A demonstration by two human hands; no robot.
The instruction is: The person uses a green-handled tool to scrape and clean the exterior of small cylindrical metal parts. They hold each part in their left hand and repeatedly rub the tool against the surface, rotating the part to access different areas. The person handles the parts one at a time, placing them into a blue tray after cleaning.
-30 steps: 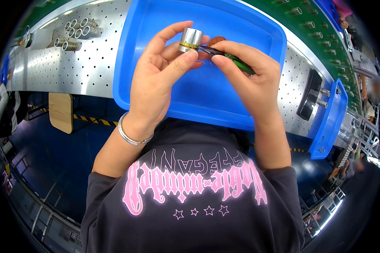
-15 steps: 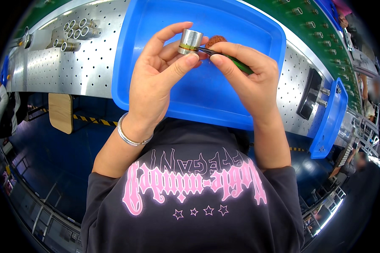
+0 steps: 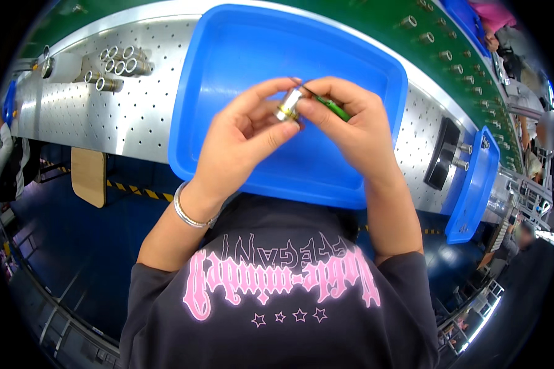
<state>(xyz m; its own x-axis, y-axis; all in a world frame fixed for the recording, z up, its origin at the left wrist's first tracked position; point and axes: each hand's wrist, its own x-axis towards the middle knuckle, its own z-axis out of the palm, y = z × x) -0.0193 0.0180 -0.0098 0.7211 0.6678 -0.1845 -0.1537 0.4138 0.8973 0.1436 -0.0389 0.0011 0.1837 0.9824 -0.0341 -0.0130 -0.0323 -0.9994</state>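
Note:
My left hand (image 3: 237,135) is closed around a short shiny metal sleeve (image 3: 289,103) with a yellowish band near its lower end. The sleeve leans, its upper end tipped to the right. My right hand (image 3: 357,126) grips a slim green-handled tool (image 3: 333,109) with a thin dark tip, between thumb and bent fingers. That thumb also rests against the side of the sleeve. Fingers partly cover where the tip ends, so contact with the sleeve cannot be made out. Both hands are held over a large blue tray (image 3: 188,98).
Several metal sleeves (image 3: 135,66) stand in a group on the perforated metal bench (image 3: 144,123) at left. To the right lie a black holder (image 3: 442,154), two sleeves beside it, and a smaller blue tray (image 3: 474,190). A green surface (image 3: 375,21) with sleeves runs behind.
Both hands have come lower and closer together, and the sleeve has tilted. My right thumb now touches it. A reddish-brown clump seen behind the right fingers is hidden now.

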